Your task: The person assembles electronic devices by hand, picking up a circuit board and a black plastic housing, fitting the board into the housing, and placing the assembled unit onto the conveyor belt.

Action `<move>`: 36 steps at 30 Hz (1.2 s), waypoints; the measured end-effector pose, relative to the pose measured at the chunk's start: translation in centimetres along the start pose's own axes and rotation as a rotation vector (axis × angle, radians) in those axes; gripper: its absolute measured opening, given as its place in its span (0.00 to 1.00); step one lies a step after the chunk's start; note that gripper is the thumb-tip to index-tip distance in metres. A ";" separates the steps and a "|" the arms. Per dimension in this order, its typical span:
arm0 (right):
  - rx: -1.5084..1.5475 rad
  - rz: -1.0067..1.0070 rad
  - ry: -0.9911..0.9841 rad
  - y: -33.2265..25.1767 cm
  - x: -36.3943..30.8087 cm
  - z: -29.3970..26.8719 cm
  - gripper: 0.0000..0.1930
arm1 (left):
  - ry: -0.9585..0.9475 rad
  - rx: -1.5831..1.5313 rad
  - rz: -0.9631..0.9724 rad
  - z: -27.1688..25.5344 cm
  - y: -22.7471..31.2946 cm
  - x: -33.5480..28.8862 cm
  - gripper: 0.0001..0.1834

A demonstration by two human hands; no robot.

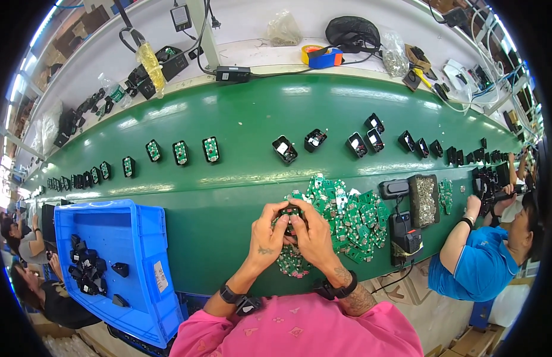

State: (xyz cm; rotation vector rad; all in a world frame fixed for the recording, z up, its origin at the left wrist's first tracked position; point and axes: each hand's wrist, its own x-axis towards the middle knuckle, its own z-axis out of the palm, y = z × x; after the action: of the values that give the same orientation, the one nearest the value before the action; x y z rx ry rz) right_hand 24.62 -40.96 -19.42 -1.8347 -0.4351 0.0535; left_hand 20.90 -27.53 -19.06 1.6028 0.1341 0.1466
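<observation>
Between both hands is a small black plastic housing (290, 210), held in front of me above the green bench. My left hand (267, 233) wraps its left side, and my right hand (313, 234) wraps its right side. Both thumbs press down at its open top, where a bit of circuit board seems to show; the fingers hide most of it. Right beside my hands, a loose heap of green circuit boards (353, 220) spreads to the right, and some lie below my wrists.
A blue crate (150, 229) with several black housings (85, 265) stands at the left. Across the bench runs a row of housings, with boards showing at left (211, 150) and wires at right (284, 149). A soldering station (405, 238) and a co-worker (484, 256) are at right.
</observation>
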 end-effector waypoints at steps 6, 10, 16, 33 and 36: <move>0.019 -0.051 0.079 0.3 0.4 0.7 0.16 | 0.068 0.167 0.141 0.2 0.2 0.4 0.14; -0.042 -0.008 0.118 0.7 1.1 0.7 0.17 | 0.059 0.184 0.084 -1.7 -0.5 3.9 0.14; -0.274 -0.107 0.240 1.4 0.4 -4.6 0.12 | 0.319 0.323 0.036 -9.3 -3.3 15.3 0.16; -0.707 0.043 0.034 6.0 8.0 -5.4 0.14 | 0.275 0.917 0.234 -1.3 -4.8 15.1 0.48; -0.453 -0.013 0.054 5.9 7.5 -6.9 0.11 | 0.189 0.680 0.241 -1.2 -3.5 12.8 0.41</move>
State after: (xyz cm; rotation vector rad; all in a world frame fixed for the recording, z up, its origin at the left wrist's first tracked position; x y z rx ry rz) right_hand 34.92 -46.34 -21.43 -2.2716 -0.4458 -0.1120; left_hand 33.27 -23.92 -22.37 2.2815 0.1449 0.4786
